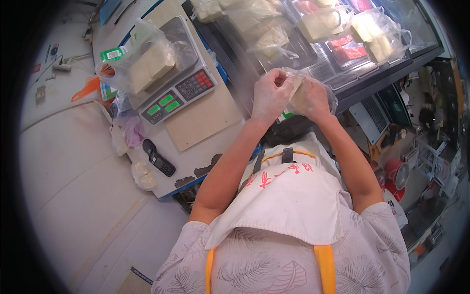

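Observation:
A thin clear plastic bag (pixel 333 98) is between my two hands, at the near edge of the dark tray counter. My left hand (pixel 269 95) is closed, its thumb and fingertips pinched at the bag's left edge. My right hand (pixel 314 99) has its fingers curled against the bag, with part of the film around them; its fingertips are partly hidden. Something pale shows between the hands, but the film blurs it. White powder seems to dust both hands. On the left, a digital scale (pixel 169 93) carries bagged pale blocks (pixel 149 68).
Metal trays (pixel 330 71) beyond my hands hold bagged pale blocks (pixel 320 24) and pink-red pieces (pixel 348 50). A wooden board (pixel 200 122) lies under the scale. A black handheld terminal (pixel 159 158) rests near the table's left edge. A laptop (pixel 372 115) and a red bucket (pixel 395 174) are at right.

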The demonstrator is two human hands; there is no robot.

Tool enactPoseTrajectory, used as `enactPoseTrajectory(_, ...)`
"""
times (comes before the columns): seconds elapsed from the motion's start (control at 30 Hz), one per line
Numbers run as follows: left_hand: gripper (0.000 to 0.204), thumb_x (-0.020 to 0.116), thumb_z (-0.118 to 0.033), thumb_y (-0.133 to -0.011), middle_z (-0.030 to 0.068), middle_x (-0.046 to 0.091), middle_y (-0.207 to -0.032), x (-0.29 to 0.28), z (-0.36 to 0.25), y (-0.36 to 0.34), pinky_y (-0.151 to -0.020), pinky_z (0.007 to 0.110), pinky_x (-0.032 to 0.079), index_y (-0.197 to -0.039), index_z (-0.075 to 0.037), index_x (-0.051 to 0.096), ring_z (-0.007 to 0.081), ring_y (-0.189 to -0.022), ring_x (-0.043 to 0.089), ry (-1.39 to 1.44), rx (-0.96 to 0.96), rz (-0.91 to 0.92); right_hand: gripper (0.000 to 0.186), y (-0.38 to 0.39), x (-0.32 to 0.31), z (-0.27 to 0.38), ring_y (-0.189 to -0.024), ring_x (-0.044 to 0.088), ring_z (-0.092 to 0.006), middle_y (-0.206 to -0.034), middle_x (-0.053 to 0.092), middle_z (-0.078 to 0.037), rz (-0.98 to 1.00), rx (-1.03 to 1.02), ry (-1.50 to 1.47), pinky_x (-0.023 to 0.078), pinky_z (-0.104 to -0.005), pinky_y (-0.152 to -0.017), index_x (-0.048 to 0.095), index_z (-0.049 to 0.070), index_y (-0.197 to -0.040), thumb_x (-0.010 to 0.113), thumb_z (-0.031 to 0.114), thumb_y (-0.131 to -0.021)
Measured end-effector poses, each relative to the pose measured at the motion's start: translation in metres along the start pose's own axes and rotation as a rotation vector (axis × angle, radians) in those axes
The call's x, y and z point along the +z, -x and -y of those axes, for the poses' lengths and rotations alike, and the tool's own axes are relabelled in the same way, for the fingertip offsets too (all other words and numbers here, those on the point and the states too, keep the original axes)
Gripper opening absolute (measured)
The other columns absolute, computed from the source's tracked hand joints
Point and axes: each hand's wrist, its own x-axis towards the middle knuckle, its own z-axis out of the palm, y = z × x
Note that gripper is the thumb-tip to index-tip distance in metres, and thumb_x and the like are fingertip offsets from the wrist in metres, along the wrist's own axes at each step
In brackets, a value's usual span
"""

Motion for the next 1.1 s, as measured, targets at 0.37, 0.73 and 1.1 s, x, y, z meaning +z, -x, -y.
enactPoseTrajectory(0.37, 0.023, 0.075, -0.022, -0.102, 0.0033, 0.076, -0.088, -0.004, -0.004, 0.000, -0.077, 0.026, 0.054, -0.104, 0.001, 0.074, 0.0086, -0.082, 0.070, 0.023, -0.004, -0.017, 0.079, 0.005, -0.041, 0.030, -0.117, 0.069, -0.0388, -0.130, 0.070, -0.018, 0.035, -0.044, -0.165, 0.056, -0.0471, -0.100, 0.056, 0.006, -0.147, 0.087, 0.025, -0.077)
enactPoseTrajectory(0.73, 0.021, 0.074, -0.020, -0.103, 0.0026, 0.074, -0.086, -0.001, -0.003, -0.006, -0.075, 0.026, 0.054, -0.102, 0.002, 0.073, 0.0080, -0.080, 0.069, 0.100, -0.015, -0.003, 0.068, 0.003, -0.039, 0.034, -0.117, 0.068, -0.0367, -0.127, 0.073, -0.013, -0.032, -0.013, -0.227, 0.054, -0.0472, -0.101, 0.066, 0.011, -0.140, 0.088, 0.024, -0.077)
enactPoseTrajectory(1.1, 0.027, 0.079, -0.018, -0.094, 0.0093, 0.068, -0.110, -0.050, -0.017, 0.030, -0.090, 0.036, 0.056, -0.112, -0.003, 0.067, 0.0175, -0.098, 0.067, -0.056, 0.162, -0.207, 0.028, 0.035, -0.103, 0.075, -0.099, 0.075, -0.0338, -0.110, 0.076, -0.020, -0.105, -0.074, -0.339, 0.059, -0.0419, -0.089, 0.070, -0.002, -0.126, 0.072, 0.003, -0.099)
